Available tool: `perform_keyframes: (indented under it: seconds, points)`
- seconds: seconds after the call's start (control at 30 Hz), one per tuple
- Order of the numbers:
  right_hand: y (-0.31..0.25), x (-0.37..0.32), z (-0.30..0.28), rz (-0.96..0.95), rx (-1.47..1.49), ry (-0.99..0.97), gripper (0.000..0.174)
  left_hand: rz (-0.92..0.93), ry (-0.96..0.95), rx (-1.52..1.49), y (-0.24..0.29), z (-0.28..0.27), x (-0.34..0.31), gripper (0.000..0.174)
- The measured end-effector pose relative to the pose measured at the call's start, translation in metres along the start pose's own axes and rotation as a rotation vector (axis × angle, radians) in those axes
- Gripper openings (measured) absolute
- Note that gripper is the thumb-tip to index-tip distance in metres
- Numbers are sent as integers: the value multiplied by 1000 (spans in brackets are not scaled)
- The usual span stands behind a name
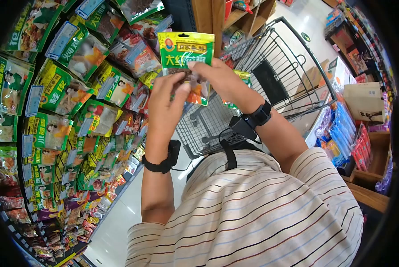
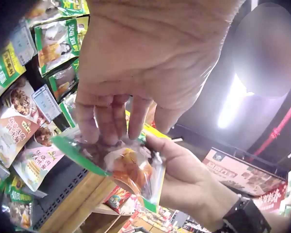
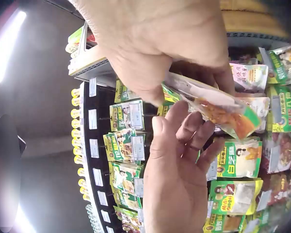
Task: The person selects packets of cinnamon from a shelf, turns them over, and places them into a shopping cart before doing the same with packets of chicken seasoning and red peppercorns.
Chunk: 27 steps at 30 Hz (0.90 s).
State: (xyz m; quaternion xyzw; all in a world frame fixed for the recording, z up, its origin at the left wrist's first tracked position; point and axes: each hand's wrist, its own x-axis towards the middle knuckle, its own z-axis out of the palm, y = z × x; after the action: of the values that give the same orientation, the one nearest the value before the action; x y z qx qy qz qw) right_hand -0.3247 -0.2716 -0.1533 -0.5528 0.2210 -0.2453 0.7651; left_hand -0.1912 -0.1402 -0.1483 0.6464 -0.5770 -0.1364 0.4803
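Note:
A green-and-yellow spice packet (image 1: 186, 51) with a clear lower window is held up in front of the shelf. Through the window show dark pieces and a printed orange food picture. My right hand (image 1: 226, 82) grips the packet by its right side, thumb on the front and fingers behind. Against the lower front, my left hand (image 1: 166, 95) touches the packet with loosely bent fingers, its thumb standing apart. In the left wrist view, these fingers (image 2: 109, 119) rest on the clear window (image 2: 128, 165). The right wrist view shows the packet (image 3: 218, 109) nearly edge-on.
Hanging packets (image 1: 66, 89) with price tags fill the shelf at the left. A metal shopping cart (image 1: 293, 100) stands ahead on the right, and another green packet (image 1: 244, 79) shows over it. Goods displays (image 1: 364, 104) line the far right. A wooden post (image 1: 210, 18) rises beyond the packet.

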Motion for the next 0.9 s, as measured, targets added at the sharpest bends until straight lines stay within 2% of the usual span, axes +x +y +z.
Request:
perform_keyframes:
  seconds: [0.07, 0.13, 0.27, 0.3, 0.37, 0.47, 0.57, 0.6, 0.63, 0.7, 0.77, 0.9]
  points:
    - [-2, -3, -1, 3, 142, 99, 28, -123, 140, -180, -16, -2, 3, 34]
    - [-1, 0, -6, -1, 188, 85, 28, -216, 263, -343, -21, -6, 9, 39]
    - [2, -5, -11, 16, 159, -7, 29, -429, 199, -702, -26, -10, 17, 40]
    - [0, -5, -8, -2, 146, -29, 29, -471, 129, -691, -27, -11, 17, 29]
    - [4, 1, -14, 59, -26, -36, 32, -468, 192, -890, -21, 2, 21, 24]
    - [8, 3, -9, -28, 79, -54, 32, -443, 195, -1011, -31, -3, 27, 24]
    - [1, 6, -11, -11, 168, -49, 28, -383, 141, -915, -19, -16, 45, 26]
    - [-3, 9, -13, -22, 183, -36, 29, -406, 72, -663, -20, -27, 53, 30]
    - [-8, 12, -14, -34, 198, -24, 31, -423, 60, -609, -11, -38, 63, 40]
    - [-25, 17, -17, -68, 209, -15, 27, -289, 171, -495, 6, -63, 91, 48]
    - [-38, 27, -26, -108, 224, -47, 26, -213, 259, -560, 10, -89, 118, 55]
    - [-42, 59, -43, -133, 82, -32, 26, -203, 248, -690, 2, -112, 154, 60]
